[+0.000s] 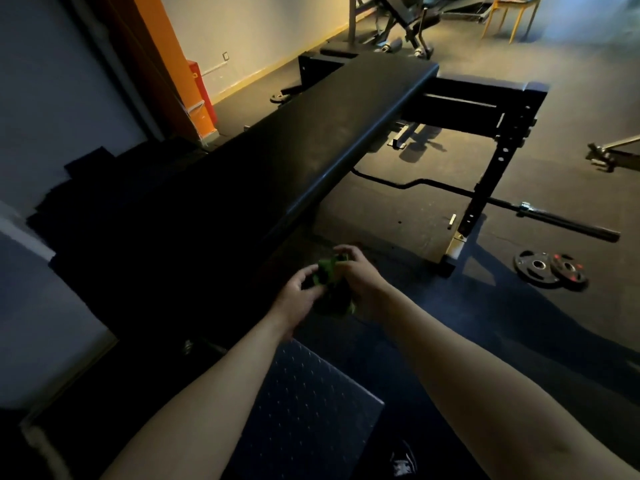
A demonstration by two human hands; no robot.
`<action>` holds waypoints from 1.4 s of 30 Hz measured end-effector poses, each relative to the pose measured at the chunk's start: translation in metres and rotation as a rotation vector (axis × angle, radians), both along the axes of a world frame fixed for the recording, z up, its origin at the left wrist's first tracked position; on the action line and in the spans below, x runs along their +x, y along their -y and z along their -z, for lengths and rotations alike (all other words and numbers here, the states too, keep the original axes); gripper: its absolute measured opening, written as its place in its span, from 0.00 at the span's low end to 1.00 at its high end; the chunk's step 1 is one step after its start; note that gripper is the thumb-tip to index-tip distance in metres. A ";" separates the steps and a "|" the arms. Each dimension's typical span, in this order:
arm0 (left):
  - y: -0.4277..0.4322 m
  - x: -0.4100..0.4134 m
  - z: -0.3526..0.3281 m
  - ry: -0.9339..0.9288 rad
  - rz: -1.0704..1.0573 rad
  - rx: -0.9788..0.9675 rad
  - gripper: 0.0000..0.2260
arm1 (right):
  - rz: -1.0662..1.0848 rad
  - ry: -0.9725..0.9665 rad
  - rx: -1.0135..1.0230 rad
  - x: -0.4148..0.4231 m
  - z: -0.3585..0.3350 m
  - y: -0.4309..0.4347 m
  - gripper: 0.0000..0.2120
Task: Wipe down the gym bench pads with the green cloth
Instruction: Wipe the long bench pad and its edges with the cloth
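I see both hands held together in front of me, below the near end of the bench pad (346, 133), with the green cloth (329, 271) bunched between them. My left hand (298, 296) has its fingers curled around the lower left side of the cloth, and my right hand (360, 275) grips the upper right part, fingers wrapped over the top of the bundle. The cloth is crumpled and hangs in the air, apart from the pad and not touching it. The long black pad runs away from me toward the far wall, its near end lost in deep shadow, its right edge catching some light. Beyond the pad's right edge stands the black steel frame (485, 188) with its row of holes, and a barbell (540, 216) lies on the floor past it. Two weight plates (550, 268) lie flat and touching on the floor near the bar's end. A patterned dark platform (311, 403) lies below my forearms. An orange panel (162, 53) stands against the left wall, and a yellow-legged chair (512, 15) stands at the far right corner of the room.
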State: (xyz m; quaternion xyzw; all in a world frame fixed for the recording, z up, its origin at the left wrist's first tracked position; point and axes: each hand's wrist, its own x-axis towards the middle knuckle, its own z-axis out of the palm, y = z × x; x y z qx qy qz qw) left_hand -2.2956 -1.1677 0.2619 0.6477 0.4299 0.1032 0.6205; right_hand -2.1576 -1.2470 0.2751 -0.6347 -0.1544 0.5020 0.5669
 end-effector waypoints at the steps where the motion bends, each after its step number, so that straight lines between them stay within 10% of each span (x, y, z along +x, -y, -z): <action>1: 0.004 0.011 0.001 -0.092 0.054 0.077 0.23 | -0.061 0.037 -0.001 0.014 0.000 -0.001 0.22; 14: 0.001 0.037 -0.018 -0.349 -0.224 0.474 0.10 | -0.395 0.676 -0.047 0.057 -0.003 -0.034 0.11; 24: -0.044 0.028 -0.020 -0.154 -0.393 0.419 0.11 | -0.303 0.262 0.091 0.015 0.002 -0.068 0.21; 29: -0.073 0.025 -0.011 -0.070 -0.274 0.421 0.10 | -0.242 0.431 0.066 0.011 0.008 -0.091 0.18; 35: -0.101 0.037 -0.004 -0.231 -0.115 1.174 0.14 | 0.094 0.620 0.143 0.065 -0.004 -0.133 0.20; 42: -0.123 0.052 0.002 -0.801 -0.001 0.986 0.33 | 0.088 0.664 0.054 0.070 0.019 -0.192 0.21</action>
